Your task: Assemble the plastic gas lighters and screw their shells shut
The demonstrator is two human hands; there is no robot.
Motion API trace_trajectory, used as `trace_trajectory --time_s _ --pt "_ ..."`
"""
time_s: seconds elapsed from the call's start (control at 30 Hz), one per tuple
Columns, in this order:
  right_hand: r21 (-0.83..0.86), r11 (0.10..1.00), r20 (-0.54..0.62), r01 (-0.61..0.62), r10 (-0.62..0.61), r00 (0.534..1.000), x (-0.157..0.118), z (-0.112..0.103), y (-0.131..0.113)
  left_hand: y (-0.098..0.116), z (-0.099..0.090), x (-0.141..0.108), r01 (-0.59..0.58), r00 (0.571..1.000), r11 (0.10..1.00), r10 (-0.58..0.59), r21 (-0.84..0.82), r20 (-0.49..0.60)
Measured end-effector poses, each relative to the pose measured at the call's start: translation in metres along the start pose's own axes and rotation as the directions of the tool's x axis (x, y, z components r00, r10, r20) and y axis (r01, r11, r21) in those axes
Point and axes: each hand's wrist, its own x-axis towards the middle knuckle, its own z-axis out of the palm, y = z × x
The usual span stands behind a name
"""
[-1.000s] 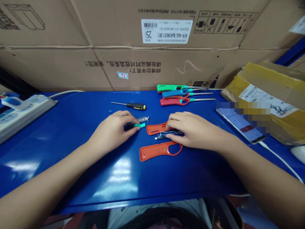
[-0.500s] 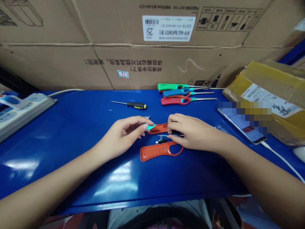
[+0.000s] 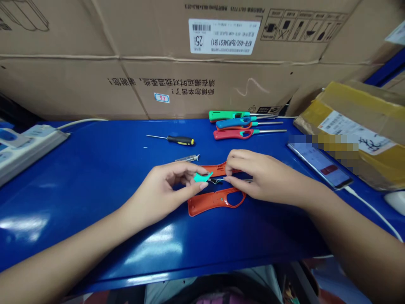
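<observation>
My left hand (image 3: 171,181) pinches a teal lighter trigger (image 3: 202,178) between thumb and fingers. Just right of it lies a small black igniter piece (image 3: 216,181) with thin wires (image 3: 221,179). The fingertips of my right hand (image 3: 253,174) are closed on those wires, and part of a metal rod shows beyond them. Behind both hands is one orange lighter casing half (image 3: 216,170), partly covered by the right fingers. The other orange casing half (image 3: 202,203), inner side up, lies nearer to me. A clear fuel tank (image 3: 190,158) rests behind my left hand.
A black and yellow screwdriver (image 3: 180,140) lies farther back. Several assembled lighters, including a red one (image 3: 232,134), lie near the large carton (image 3: 177,95). At right are a phone (image 3: 319,166) and a taped box (image 3: 357,122); at left, a power strip (image 3: 34,145).
My left hand has moved slightly right and nearer to me with the teal trigger, bringing it close to the igniter. The fuel tank behind it now shows more fully.
</observation>
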Motion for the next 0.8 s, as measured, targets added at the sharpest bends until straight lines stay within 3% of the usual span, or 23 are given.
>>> trace_trajectory --time_s 0.27,0.4,0.57,0.73,0.8 --pt "-0.026 0.989 0.089 -0.143 0.144 0.985 0.005 0.003 -0.011 0.003 0.001 -0.004 -0.013 1.0 1.0 0.013 -0.005 0.021" --pt "-0.039 0.987 0.144 -0.155 0.159 0.977 0.006 0.001 -0.017 0.0 0.0 -0.003 -0.053 0.998 0.998 0.052 0.016 0.039" --pt "-0.012 0.98 0.063 -0.198 0.198 0.978 0.007 0.005 -0.015 -0.005 0.002 -0.001 -0.03 0.999 0.999 0.029 0.033 0.036" --pt "0.231 0.945 -0.062 -0.232 0.253 0.966 0.005 0.001 -0.015 -0.005 0.005 -0.001 0.01 1.0 0.998 -0.009 -0.07 0.007" --pt "0.237 0.936 -0.097 -0.258 0.287 0.953 0.001 -0.007 -0.009 -0.005 0.006 0.0 0.007 1.0 0.998 -0.006 -0.063 0.001"
